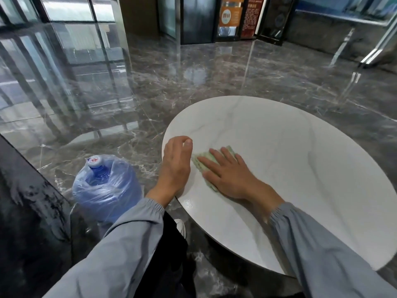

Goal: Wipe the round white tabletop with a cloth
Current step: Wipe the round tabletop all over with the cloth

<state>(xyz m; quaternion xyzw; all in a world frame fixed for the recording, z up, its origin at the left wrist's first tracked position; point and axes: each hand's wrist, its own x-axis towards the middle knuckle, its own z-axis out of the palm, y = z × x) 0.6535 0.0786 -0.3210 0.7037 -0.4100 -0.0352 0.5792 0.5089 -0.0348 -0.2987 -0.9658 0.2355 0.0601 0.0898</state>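
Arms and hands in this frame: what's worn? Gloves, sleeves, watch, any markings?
The left hand and right hand are bare: no gloves, and no ring or watch shows. The left sleeve and right sleeve are long, loose and light grey-blue, with gathered elastic cuffs at the wrists. No markings visible.

A single head-worn view (wide-angle, lines bowing toward the edges) looks forward and down, close over the round white tabletop (279,147) at lower right, with the marble floor (193,67) stretching toward the upper frame.
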